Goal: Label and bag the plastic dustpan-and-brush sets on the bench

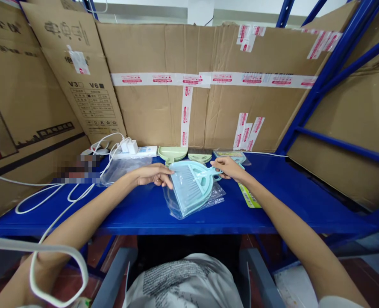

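Note:
A light-blue mini dustpan (194,203) with a matching hand brush (204,177) nested in it is held tilted above the table. My right hand (229,167) is closed around the handle end at its right. At the left edge, my left hand (155,174) has its thumb and curled fingers on the dustpan's rim. Beneath the set lies a crinkled clear plastic bag (217,196), partly covered by the dustpan. Just behind are a pale-green dustpan (172,152) and a pale-green brush (199,157) with dark bristles.
A yellow-green card (249,197) lies beside my right forearm. A bagged light-blue item (237,157) is at the back. White cables (77,192), a power strip (147,151) and a clear bag (125,169) occupy the left. Cardboard walls (157,111) and blue posts (307,107) enclose the blue table (292,196).

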Demonstrator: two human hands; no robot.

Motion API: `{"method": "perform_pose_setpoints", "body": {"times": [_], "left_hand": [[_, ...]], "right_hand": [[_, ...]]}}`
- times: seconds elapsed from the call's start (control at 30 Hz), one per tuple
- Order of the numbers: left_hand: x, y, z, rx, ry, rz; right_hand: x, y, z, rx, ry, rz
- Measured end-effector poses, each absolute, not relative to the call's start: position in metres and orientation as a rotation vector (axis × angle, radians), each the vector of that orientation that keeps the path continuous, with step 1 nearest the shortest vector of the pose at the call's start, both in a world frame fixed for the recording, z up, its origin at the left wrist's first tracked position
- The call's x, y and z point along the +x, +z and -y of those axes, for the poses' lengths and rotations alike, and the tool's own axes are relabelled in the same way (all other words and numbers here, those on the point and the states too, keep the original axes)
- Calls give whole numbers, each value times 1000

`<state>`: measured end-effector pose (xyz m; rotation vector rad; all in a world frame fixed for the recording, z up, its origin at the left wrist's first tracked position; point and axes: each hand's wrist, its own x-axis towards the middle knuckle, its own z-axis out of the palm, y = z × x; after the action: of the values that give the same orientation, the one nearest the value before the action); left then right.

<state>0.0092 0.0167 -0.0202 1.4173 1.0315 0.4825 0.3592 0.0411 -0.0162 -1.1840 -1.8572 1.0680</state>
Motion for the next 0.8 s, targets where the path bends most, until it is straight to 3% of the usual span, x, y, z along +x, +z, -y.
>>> {"method": "perform_pose_setpoints", "body": {"times": [0.17, 0.23, 0.57, 0.8], "left_hand": [[8, -23, -13, 1504, 289, -1039], [9, -24, -14, 1506, 299, -1059], [17, -32, -12, 1489, 389, -1058], [17, -30, -12, 1521, 389, -1041]], "right_hand": [[360, -18, -46, -1161, 476, 2198], [359, -19, -46, -1115, 421, 2244], [348, -22, -39, -1166, 1550, 1820], [345, -23, -38, -1181, 1496, 1829]]}}
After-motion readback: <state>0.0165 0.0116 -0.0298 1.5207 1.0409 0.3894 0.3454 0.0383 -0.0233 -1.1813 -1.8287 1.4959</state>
